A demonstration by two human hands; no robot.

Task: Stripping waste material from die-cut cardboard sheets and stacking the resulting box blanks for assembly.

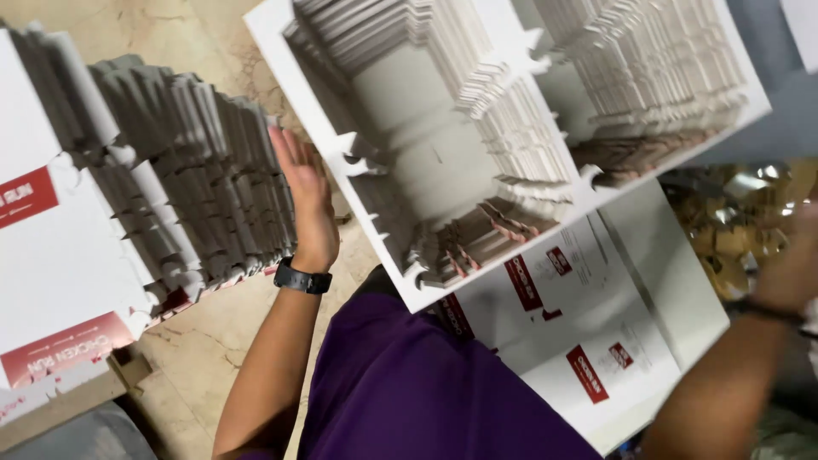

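Pressing flat against the left stack (183, 170) of die-cut carton blanks, left hand (305, 192) open, fingers spread, palm on the stack's side, nothing clasped; dark watch (302, 279) at the wrist. Best kept square to the stack, judging by the ragged edges, so blanks line up evenly. Middle: white box (375, 213), open toward the camera, packed with rows of blanks in two compartments. Below it, flat printed blanks (588, 341) with red panels. Far right: right hand (788, 273) blurred by motion; grip impossible to tell.
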